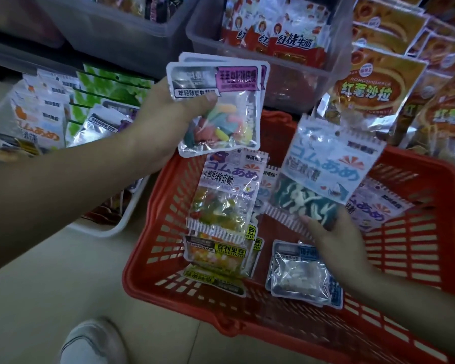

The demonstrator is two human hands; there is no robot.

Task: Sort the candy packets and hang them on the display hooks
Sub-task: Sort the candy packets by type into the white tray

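My left hand (166,119) grips a small stack of purple-labelled gummy packets (221,109) above the left rim of the red basket (418,232). My right hand (339,240) pinches the bottom edge of a blue-and-white packet (323,166) with dark teal candies, held upright over the basket. Inside the basket lie a bear gummy packet (223,195), yellow-labelled jelly bean packets (216,256), blue-labelled packets of white candy (297,274) and another blue-and-white packet (373,206).
Orange sweet-potato snack bags (365,93) hang on hooks at the right. Clear bins (268,35) with red packets stand behind the basket. A low rack at the left holds hanging candy packets (37,114) and green bags (108,85). My shoe (92,342) rests on the beige floor.
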